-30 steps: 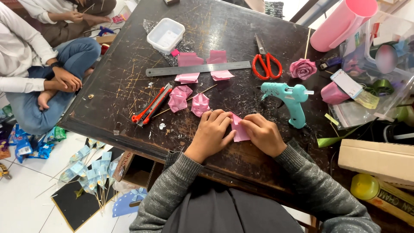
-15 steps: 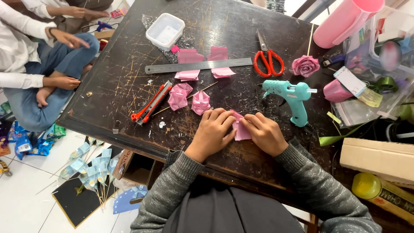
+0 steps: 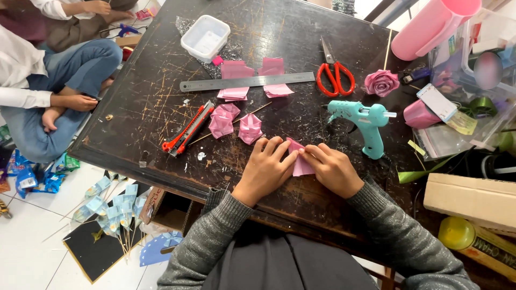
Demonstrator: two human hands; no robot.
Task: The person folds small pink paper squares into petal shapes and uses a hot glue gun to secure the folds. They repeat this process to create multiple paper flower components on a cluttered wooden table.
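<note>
My left hand (image 3: 267, 167) and my right hand (image 3: 334, 168) press together on a small pink folded paper piece (image 3: 301, 162) lying on the dark scratched table (image 3: 140, 107). Fingertips of both hands pinch its top edge. Just beyond my left hand lie two folded pink petals (image 3: 250, 128) and a thin wooden stick. A turquoise glue gun (image 3: 365, 121) rests right of my right hand. Farther back are pink paper squares (image 3: 236, 70), a steel ruler (image 3: 247, 82), red scissors (image 3: 334, 75) and a finished pink paper rose (image 3: 380, 82).
A red utility knife (image 3: 188, 129) lies at left, a white plastic box (image 3: 206, 37) at the back. A pink roll (image 3: 430, 27), clear bins and tape clutter the right side. Two other people sit on the floor at left (image 3: 54, 86). Paper flowers on sticks lie on the floor.
Both hands stay on the pink paper with small finger shifts. The view has tilted slightly. A person on the floor at left moved their arm.
</note>
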